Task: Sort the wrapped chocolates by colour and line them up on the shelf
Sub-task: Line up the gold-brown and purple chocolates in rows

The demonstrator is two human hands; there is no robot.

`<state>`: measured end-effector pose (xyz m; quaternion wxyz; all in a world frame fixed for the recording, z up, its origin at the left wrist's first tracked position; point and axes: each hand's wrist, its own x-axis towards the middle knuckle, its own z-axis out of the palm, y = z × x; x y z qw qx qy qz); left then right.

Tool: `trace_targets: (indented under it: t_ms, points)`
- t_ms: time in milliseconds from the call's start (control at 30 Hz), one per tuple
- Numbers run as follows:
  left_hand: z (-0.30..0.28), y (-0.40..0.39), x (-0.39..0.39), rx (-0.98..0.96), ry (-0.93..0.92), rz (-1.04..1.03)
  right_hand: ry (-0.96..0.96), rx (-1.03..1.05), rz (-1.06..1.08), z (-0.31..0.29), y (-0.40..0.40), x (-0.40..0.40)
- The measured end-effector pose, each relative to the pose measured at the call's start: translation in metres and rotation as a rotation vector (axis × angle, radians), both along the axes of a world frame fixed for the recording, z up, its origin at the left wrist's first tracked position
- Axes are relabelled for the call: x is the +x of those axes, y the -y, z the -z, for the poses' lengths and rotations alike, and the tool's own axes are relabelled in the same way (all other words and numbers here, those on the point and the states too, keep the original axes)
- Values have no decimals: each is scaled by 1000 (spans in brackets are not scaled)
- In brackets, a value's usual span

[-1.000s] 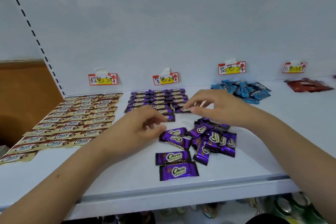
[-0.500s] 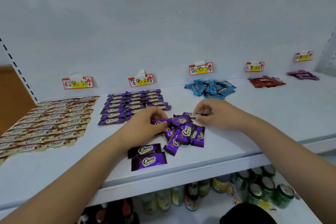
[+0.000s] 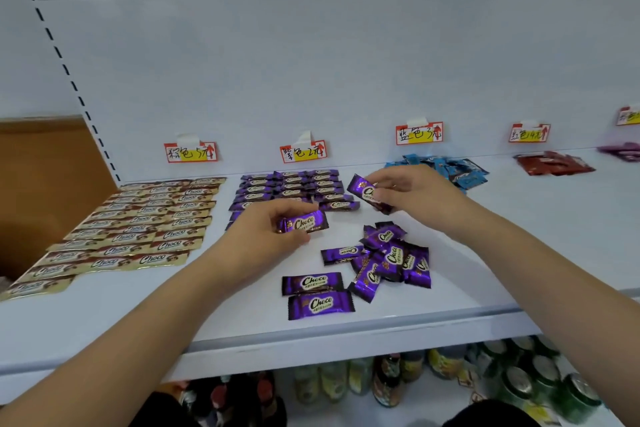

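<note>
My left hand point(image 3: 266, 232) pinches one purple wrapped chocolate point(image 3: 306, 222) just above the white shelf point(image 3: 519, 253), in front of the tidy purple rows point(image 3: 294, 187). My right hand point(image 3: 412, 189) holds a second purple chocolate point(image 3: 363, 191), tilted, beside the right end of those rows. A loose heap of purple chocolates point(image 3: 391, 258) lies between my forearms, and two more purple ones point(image 3: 317, 295) lie flat near the shelf's front edge. Gold-brown chocolates point(image 3: 145, 232) are lined up in rows at the left.
Blue chocolates point(image 3: 460, 170), red ones point(image 3: 554, 163) and a darker purple heap point(image 3: 620, 151) lie unsorted along the back right. Handwritten price tags point(image 3: 303, 151) hang on the back wall. Jars and cans point(image 3: 512, 378) stand on the shelf below.
Both hands have lifted away from the loose purple heap, each now carrying one purple chocolate toward the tidy rows. The camera has swung back to the left.
</note>
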<state>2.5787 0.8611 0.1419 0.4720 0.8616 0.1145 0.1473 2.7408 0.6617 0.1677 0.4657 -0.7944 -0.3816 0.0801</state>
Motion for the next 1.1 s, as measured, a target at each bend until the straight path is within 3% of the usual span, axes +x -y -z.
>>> trace_targets:
  t_ms: [167,400,800,967,1100]
  points:
    - [-1,-6,-11,230,3,-2,50,19,-41,1,-24,-8]
    - [5,-2,-13,246,122,-48,58,63,0,20,-30,-7]
    - [4,-2,-14,198,114,-65,227,-74,-11,24,-26,-8]
    - [6,-3,-13,261,72,-75,278,-114,0,26,-25,-8]
    - [11,-5,-10,385,16,-45,426,-232,-12,30,-26,-5]
